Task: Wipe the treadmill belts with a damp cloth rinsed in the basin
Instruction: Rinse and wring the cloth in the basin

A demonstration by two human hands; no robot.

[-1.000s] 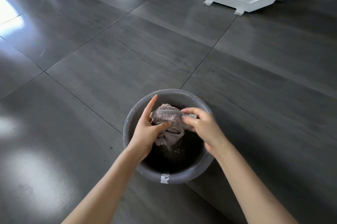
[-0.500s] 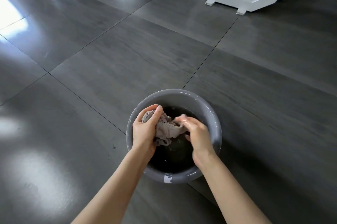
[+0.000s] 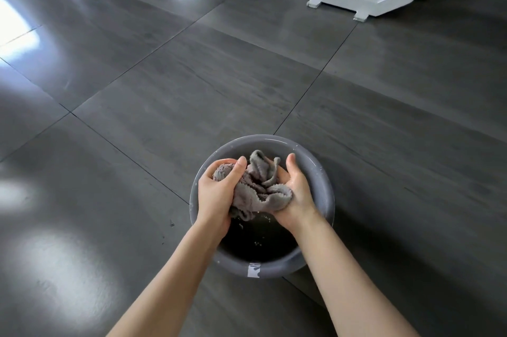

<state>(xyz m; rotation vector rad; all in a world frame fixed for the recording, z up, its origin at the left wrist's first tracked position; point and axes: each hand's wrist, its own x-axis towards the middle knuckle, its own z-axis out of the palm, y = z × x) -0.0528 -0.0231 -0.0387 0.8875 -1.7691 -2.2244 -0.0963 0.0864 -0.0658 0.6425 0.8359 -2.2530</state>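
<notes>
Grey cloth [image 3: 258, 188] bunches crosswise over the basin [image 3: 323, 188], left hand [image 3: 216, 194] gripping its left end, right hand [image 3: 297, 194] its right, both equally near

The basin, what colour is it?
Grey, with dark water inside: the basin shows best in the head view.

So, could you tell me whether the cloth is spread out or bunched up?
Bunched up: the cloth is crumpled between both hands above the basin.
</notes>
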